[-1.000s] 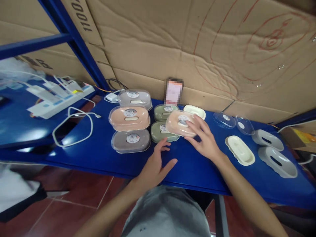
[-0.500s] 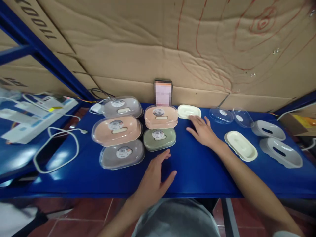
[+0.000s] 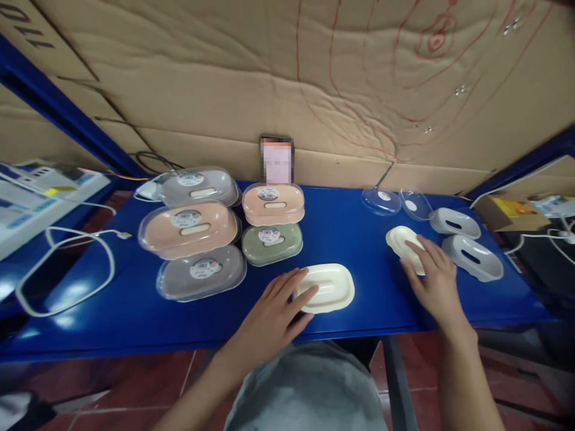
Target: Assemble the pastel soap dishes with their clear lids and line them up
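A cream soap-dish base (image 3: 330,287) lies near the front edge of the blue table (image 3: 350,227). My left hand (image 3: 274,311) rests flat beside it, fingertips touching its left rim. My right hand (image 3: 433,281) lies with spread fingers on a second cream tray (image 3: 399,239) further right. Closed soap boxes stand at the left: a grey one (image 3: 197,187), a large peach one (image 3: 188,228), a grey one in front (image 3: 202,279), a peach one (image 3: 273,203) and a green one (image 3: 272,243).
Two clear lids (image 3: 381,200) (image 3: 415,205) and two grey bases (image 3: 453,222) (image 3: 474,257) sit at the right. A blurred card (image 3: 277,160) leans on the cardboard wall. A white cable (image 3: 63,269) loops at the left, with power strips (image 3: 31,197) beyond it. A cardboard box (image 3: 507,209) stands far right.
The cream base has moved from the back of the table to the front, by my left hand. My right hand has shifted right onto the other cream tray. The camera panned right.
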`<move>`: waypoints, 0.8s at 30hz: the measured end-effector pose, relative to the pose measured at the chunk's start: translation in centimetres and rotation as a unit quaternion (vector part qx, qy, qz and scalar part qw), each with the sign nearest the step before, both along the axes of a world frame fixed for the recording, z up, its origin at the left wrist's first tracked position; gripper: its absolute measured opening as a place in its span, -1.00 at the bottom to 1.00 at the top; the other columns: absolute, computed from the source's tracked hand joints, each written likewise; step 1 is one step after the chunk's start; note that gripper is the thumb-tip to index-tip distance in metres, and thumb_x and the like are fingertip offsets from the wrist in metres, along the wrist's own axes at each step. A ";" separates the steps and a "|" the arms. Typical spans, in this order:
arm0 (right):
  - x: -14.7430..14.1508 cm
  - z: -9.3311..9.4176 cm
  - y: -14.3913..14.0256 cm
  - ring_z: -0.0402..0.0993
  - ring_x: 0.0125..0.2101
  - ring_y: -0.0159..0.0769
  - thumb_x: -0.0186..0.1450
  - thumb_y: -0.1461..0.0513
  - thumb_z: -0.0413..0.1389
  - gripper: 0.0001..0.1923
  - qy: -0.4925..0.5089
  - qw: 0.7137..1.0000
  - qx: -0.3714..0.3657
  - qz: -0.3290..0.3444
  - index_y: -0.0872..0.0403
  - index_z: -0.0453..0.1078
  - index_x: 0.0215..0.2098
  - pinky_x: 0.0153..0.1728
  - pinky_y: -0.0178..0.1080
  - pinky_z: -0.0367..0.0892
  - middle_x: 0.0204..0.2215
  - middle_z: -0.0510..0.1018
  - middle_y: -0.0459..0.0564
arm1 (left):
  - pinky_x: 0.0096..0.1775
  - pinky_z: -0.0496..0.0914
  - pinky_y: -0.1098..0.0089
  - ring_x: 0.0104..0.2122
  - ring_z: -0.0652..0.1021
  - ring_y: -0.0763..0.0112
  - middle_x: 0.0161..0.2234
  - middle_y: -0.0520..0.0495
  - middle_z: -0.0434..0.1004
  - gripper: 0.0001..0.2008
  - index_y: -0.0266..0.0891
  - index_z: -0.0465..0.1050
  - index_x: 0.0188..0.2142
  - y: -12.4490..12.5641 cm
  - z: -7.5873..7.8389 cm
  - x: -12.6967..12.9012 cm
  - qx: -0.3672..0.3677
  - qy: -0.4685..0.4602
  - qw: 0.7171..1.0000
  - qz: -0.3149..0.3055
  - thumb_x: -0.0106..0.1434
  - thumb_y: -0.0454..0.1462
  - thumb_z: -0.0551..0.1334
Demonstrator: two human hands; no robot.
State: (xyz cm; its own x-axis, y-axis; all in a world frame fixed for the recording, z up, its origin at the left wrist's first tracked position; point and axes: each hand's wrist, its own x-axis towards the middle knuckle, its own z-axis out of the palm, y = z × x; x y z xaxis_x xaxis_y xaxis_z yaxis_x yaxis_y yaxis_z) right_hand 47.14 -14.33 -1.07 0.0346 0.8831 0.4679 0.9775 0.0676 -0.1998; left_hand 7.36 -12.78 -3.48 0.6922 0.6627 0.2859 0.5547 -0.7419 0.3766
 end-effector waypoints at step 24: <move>-14.7 -0.2 -3.2 0.54 0.15 -0.19 0.58 0.34 0.04 -0.66 -0.002 0.959 -0.022 0.283 -0.02 0.47 0.24 0.24 -0.01 0.15 0.09 0.67 0.04 | 0.36 0.37 -0.13 0.45 0.29 -0.13 0.55 -0.27 0.00 -0.10 0.11 -0.05 0.56 0.0 -0.3 -0.3 -0.083 -0.071 0.992 0.066 0.41 -0.25 0.42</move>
State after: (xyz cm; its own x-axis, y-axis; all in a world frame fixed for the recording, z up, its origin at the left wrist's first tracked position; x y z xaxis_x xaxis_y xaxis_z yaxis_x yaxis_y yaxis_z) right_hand 32.45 -17.54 -1.30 -0.4571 0.7795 0.4283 0.7881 0.5782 -0.2112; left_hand 7.11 -12.73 -3.74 0.5567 0.7914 0.2528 0.5763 -0.5870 0.5686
